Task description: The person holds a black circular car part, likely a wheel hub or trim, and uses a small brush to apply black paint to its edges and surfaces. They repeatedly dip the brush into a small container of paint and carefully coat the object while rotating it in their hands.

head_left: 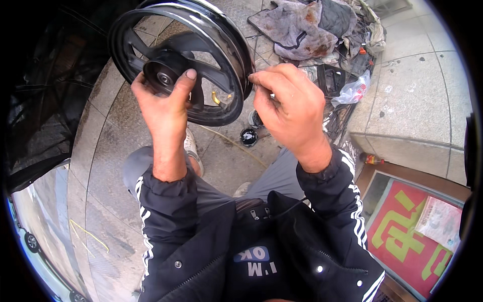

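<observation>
A black spoked wheel rim [221, 75] is held up at the top center, tilted, with its round hub [163, 75] facing me. My left hand [163, 108] grips it at the hub, thumb on the hub's side and fingers behind. My right hand [289, 110] is closed in a pinch at the rim's right edge; I cannot make out what, if anything, is between the fingertips. Below the rim, a small tin of dark liquid [249, 137] sits on the paving, with another container [255, 118] partly hidden behind my right hand.
Stained rags [307, 30], a plastic bag [352, 91] and a dark tray [329, 75] lie at the upper right beside a tiled step [407, 90]. A bottle [372, 159] and a red signboard [392, 236] are lower right. A hose [231, 140] crosses the paving. A car [31, 241] shows far left.
</observation>
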